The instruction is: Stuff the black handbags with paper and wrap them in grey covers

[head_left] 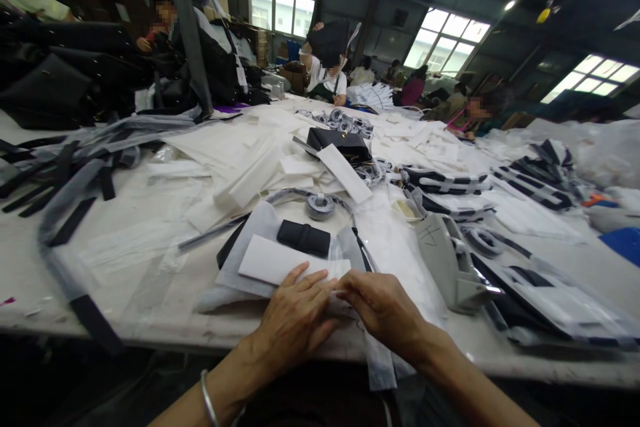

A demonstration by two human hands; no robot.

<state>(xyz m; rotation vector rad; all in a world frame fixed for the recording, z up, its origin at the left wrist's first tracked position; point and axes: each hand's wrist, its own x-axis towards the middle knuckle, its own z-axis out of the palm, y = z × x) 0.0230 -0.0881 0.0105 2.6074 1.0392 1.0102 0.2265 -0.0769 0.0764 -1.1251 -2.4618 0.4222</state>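
My left hand point(295, 313) lies with fingers stretched out over a folded white sheet point(270, 261). The sheet rests on a black bag point(229, 252) partly covered in pale wrapping paper point(257, 230). At the sheet's right end, my right hand point(383, 303) is closed in a pinch beside the left fingertips; its fingers hide what is between them. Just beyond the sheet lies a small black case with a band point(304, 238). A wrapped strap, rolled into a coil point(320, 205), sits behind it. Clear plastic point(381, 360) hangs over the table edge below my right hand.
A grey tape dispenser point(437, 260) stands to the right, beside wrapped black-and-white pieces point(545, 300). Wrapped straps point(60, 213) spread across the left and overhang the front edge. A black bag point(340, 143) and loose white sheets point(250, 173) lie farther back. Several people work beyond.
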